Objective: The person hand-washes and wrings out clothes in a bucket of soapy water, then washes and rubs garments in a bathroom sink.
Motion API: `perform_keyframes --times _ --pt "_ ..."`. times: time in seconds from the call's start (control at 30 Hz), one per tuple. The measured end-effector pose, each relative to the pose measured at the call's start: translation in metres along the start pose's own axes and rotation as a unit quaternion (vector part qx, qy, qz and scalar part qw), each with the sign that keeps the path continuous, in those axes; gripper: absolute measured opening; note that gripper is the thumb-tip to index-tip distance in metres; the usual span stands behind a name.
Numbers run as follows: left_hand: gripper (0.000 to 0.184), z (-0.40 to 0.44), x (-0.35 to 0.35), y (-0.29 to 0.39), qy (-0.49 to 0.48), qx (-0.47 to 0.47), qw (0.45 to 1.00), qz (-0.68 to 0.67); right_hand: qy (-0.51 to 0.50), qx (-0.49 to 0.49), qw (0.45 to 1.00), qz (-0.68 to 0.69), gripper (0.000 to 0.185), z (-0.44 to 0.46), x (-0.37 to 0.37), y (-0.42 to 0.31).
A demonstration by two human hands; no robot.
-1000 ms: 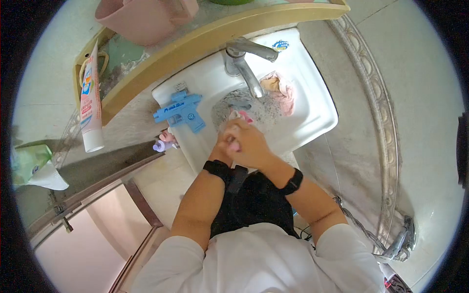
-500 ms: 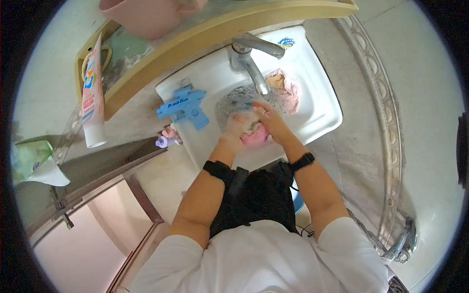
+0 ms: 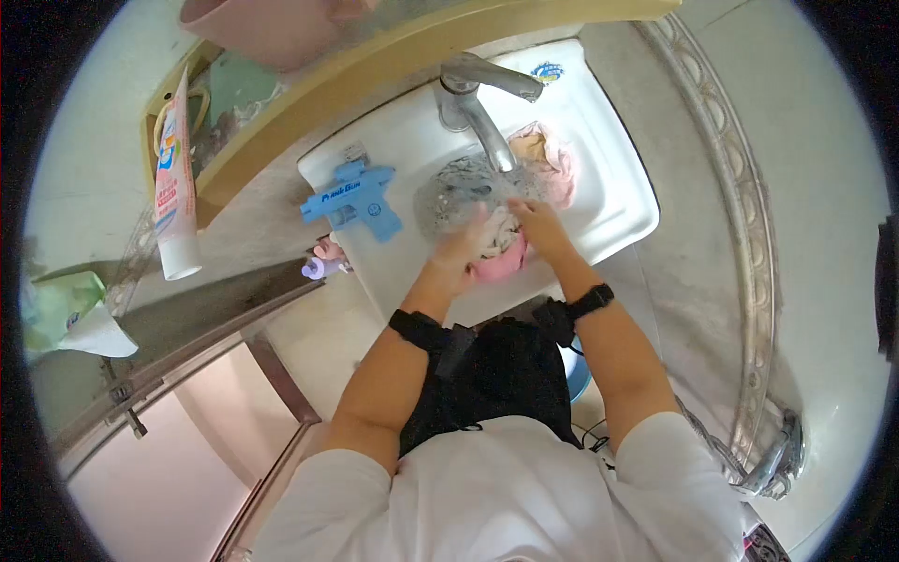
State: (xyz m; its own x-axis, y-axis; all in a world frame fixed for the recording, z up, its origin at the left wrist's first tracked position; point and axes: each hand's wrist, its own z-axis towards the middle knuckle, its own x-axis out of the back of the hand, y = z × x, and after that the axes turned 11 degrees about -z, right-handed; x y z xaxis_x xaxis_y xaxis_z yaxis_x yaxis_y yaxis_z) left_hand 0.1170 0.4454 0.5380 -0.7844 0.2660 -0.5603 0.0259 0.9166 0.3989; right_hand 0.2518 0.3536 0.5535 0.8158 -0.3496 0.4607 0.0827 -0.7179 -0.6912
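A wet pink-and-white cloth (image 3: 503,255) is bunched at the near side of the white sink (image 3: 613,211). Along its left side is my left hand (image 3: 457,247), smeared by motion, so its grip is unclear. My right hand (image 3: 543,227) is closed at the cloth's upper right edge, fingertips pointing toward the basin's middle. Beyond both hands, greyish sudsy water (image 3: 468,187) lies under the metal faucet (image 3: 487,131). Another pink cloth with a tan patch (image 3: 554,169) rests against the basin's far right side.
On the sink's left rim lies a blue toy gun (image 3: 361,201), with a small purple-and-pink item (image 3: 325,260) beside it. A yellow-edged shelf (image 3: 375,86) crosses above, holding a pink container (image 3: 267,33) and a toothpaste tube (image 3: 175,187). A metal shower head (image 3: 782,459) is at the lower right.
My hands have moved slightly apart, and more of the cloth's white part shows between them. My right forearm has shifted a little to the right.
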Motion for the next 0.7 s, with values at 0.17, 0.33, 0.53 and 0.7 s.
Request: perform_keyframes --times 0.17,0.33,0.53,0.7 --pt "0.032 -0.018 0.022 0.037 -0.014 -0.121 0.966 0.229 0.087 0.169 0.972 0.137 0.027 -0.019 0.055 0.007" --pt "0.027 -0.043 0.01 0.061 0.05 -0.131 0.967 0.212 0.12 0.129 0.984 0.023 0.033 -0.051 0.086 -0.025" --pt "0.038 -0.064 -0.014 0.067 -0.005 -0.309 0.809 0.5 0.322 0.379 0.794 -0.35 0.03 -0.075 0.076 -0.052" --pt "0.036 -0.075 -0.042 0.062 -0.047 -0.293 0.848 0.439 0.146 0.169 0.975 0.011 0.021 -0.068 0.069 -0.053"
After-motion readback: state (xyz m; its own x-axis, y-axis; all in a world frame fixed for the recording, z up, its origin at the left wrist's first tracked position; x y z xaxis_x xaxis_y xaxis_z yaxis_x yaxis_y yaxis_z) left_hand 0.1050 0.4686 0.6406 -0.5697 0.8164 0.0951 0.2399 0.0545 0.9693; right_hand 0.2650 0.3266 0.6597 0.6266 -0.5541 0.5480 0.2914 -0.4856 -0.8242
